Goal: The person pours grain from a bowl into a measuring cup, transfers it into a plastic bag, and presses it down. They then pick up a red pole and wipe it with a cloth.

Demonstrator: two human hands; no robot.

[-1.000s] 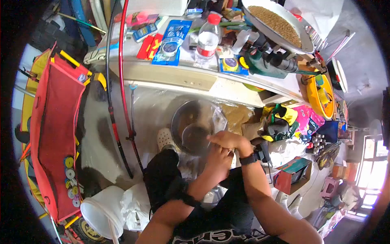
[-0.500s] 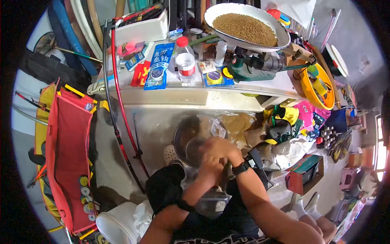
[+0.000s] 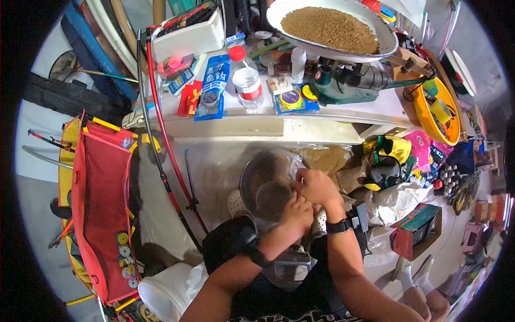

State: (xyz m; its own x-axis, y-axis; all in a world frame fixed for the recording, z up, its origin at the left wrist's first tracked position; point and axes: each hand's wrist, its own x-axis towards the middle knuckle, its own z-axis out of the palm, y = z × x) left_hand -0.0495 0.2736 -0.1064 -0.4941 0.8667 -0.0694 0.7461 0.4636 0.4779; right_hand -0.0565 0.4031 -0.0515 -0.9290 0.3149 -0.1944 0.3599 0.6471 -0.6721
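Note:
Between my knees stands a round metal basin (image 3: 248,185) with dark, grainy matter inside. A round, dark mesh-like disc (image 3: 273,200) shows over its near part. My right hand (image 3: 320,189), with a black band on the wrist, is closed at the basin's right rim. A piece of clear plastic (image 3: 294,164) sticks up at its fingertips. My left hand (image 3: 296,216) is just below it, fingers curled and almost meeting the right hand; what they grip I cannot tell. Under my forearms is a clear container (image 3: 289,268) between my legs.
On the table (image 3: 343,111) above are a scale (image 3: 343,88) with a pan of brown pellets (image 3: 327,31), a water bottle (image 3: 247,86) and tackle packets. Red and black poles (image 3: 166,161) lean at left beside a red mesh bag (image 3: 104,209). A white bucket (image 3: 161,292) stands lower left. Another person's legs (image 3: 421,290) show lower right.
My hands have moved slightly right and the right hand has turned up, uncovering the dark disc and the basin's near part. The whole view has shifted a little to the right.

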